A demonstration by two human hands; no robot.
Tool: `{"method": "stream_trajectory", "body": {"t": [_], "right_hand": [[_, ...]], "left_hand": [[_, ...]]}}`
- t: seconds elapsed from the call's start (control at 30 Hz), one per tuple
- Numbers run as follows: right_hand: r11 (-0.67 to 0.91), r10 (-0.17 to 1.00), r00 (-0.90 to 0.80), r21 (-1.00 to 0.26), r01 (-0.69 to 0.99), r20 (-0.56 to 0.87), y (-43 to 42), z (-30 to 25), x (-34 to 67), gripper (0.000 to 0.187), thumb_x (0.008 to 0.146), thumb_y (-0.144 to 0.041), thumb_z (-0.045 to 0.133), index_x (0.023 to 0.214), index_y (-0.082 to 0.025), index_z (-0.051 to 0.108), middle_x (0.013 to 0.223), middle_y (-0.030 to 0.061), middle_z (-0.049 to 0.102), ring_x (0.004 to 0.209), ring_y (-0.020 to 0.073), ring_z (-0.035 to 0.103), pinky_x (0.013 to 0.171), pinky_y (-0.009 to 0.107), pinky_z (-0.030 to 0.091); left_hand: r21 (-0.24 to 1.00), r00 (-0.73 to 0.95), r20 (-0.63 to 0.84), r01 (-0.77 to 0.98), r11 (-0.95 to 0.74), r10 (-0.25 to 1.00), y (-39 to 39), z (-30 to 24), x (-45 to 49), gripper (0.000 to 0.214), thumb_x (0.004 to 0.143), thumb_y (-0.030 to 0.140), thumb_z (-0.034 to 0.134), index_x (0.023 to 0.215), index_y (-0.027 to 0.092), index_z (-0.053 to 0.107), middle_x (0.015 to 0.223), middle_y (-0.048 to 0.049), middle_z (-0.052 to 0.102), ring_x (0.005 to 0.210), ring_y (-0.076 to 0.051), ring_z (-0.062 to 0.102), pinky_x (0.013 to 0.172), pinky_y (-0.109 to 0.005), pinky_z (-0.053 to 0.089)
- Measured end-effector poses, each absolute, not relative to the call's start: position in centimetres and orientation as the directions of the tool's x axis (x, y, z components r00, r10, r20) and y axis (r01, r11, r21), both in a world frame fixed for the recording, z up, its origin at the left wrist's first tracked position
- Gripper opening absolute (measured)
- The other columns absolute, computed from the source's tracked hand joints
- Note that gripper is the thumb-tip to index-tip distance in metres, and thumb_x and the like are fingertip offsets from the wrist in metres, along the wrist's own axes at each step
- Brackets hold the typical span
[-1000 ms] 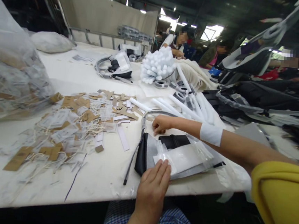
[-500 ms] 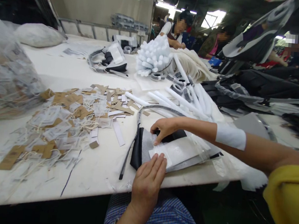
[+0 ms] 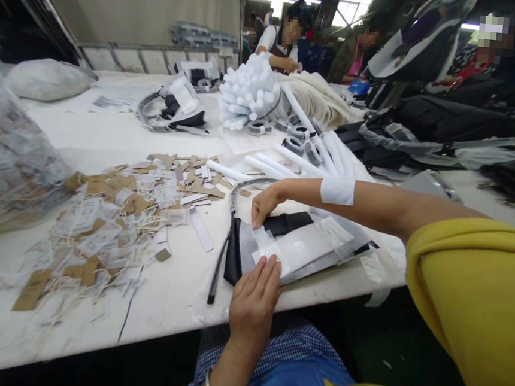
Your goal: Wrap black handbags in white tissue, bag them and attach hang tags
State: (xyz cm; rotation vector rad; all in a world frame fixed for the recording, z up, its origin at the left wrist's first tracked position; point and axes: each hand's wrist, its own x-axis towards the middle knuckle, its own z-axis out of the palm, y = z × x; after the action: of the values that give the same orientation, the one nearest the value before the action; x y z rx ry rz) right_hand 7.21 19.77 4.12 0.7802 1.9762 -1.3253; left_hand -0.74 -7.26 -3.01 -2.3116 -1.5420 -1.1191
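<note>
A black bag (image 3: 234,254) lies near the table's front edge, partly covered by a grey sheet (image 3: 247,240). Its strap (image 3: 233,200), in grey wrapping, arches out on the far side. Across the bag rests a flat white packet (image 3: 304,245) in clear plastic. My left hand (image 3: 255,295) lies with straight fingers on the packet's near left corner. With bent fingertips, my right hand (image 3: 265,207) pinches the clear plastic (image 3: 263,237) at the packet's far left end. The fingertips' exact hold is partly hidden.
Paper tags with strings (image 3: 115,216) are heaped at left, beside a clear bag of tags (image 3: 12,159). White foam tubes (image 3: 248,93) and rolls of grey strip (image 3: 293,145) lie beyond. Black bags (image 3: 461,127) are piled at right. A co-worker (image 3: 284,39) stands across the table.
My right hand has drawn back slightly from over the packet to its far left edge, fingers more curled. My left hand stays on the packet. The view has shifted slightly.
</note>
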Motion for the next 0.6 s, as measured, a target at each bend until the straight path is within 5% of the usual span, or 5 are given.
{"method": "stream_trajectory", "body": {"t": [0.13, 0.23, 0.37, 0.5, 0.6], "right_hand": [[0.372, 0.299, -0.707, -0.604, 0.705, -0.641, 18.1, 5.1, 9.0, 0.066, 0.076, -0.059, 0.069, 0.122, -0.012, 0.068, 0.109, 0.0097, 0.073, 0.097, 0.0199, 0.064, 0.082, 0.026, 0.044], [0.482, 0.416, -0.753, -0.579, 0.658, -0.51, 16.0, 4.9, 10.7, 0.072, 0.078, -0.06, 0.068, 0.135, -0.017, 0.059, 0.124, 0.0104, 0.067, 0.11, 0.0231, 0.06, 0.09, 0.027, 0.04], [0.628, 0.486, -0.783, -0.468, 0.621, -0.388, 13.8, 3.4, 11.7, 0.06, 0.081, -0.065, 0.062, 0.119, -0.019, 0.068, 0.114, 0.0074, 0.071, 0.098, 0.0222, 0.061, 0.079, 0.026, 0.04], [0.597, 0.588, -0.733, -0.428, 0.679, -0.342, 13.3, 2.6, 10.4, 0.048, 0.098, -0.051, 0.042, 0.099, -0.015, 0.073, 0.093, 0.0067, 0.074, 0.082, 0.0185, 0.061, 0.067, 0.025, 0.037], [0.608, 0.629, -0.727, -0.41, 0.68, -0.275, 13.0, 3.5, 9.8, 0.042, 0.098, -0.044, 0.044, 0.096, -0.015, 0.075, 0.092, 0.0069, 0.075, 0.082, 0.0182, 0.064, 0.069, 0.024, 0.039]], "left_hand": [[0.25, 0.211, 0.654, 0.846, -0.471, 0.726, -7.2, -3.0, -0.8, 0.034, 0.097, 0.023, 0.055, 0.13, 0.014, 0.058, 0.13, -0.0088, 0.066, 0.123, -0.023, 0.06, 0.095, -0.035, 0.045], [0.242, 0.217, 0.655, 0.847, -0.473, 0.724, -7.2, -3.0, -0.8, 0.033, 0.097, 0.023, 0.056, 0.129, 0.014, 0.059, 0.129, -0.009, 0.067, 0.122, -0.023, 0.061, 0.095, -0.035, 0.046], [0.235, 0.209, 0.648, 0.859, -0.454, 0.733, -7.1, -2.9, -0.9, 0.036, 0.096, 0.025, 0.058, 0.131, 0.015, 0.058, 0.127, -0.0112, 0.068, 0.12, -0.024, 0.063, 0.095, -0.035, 0.048], [0.222, 0.215, 0.658, 0.86, -0.459, 0.722, -7.1, -2.8, -0.8, 0.036, 0.095, 0.024, 0.059, 0.13, 0.015, 0.057, 0.126, -0.0125, 0.068, 0.119, -0.025, 0.063, 0.094, -0.036, 0.05], [0.201, 0.222, 0.675, 0.862, -0.465, 0.703, -7.1, -2.8, -0.8, 0.034, 0.095, 0.024, 0.058, 0.129, 0.015, 0.058, 0.125, -0.0125, 0.069, 0.119, -0.025, 0.064, 0.093, -0.037, 0.051]]}}
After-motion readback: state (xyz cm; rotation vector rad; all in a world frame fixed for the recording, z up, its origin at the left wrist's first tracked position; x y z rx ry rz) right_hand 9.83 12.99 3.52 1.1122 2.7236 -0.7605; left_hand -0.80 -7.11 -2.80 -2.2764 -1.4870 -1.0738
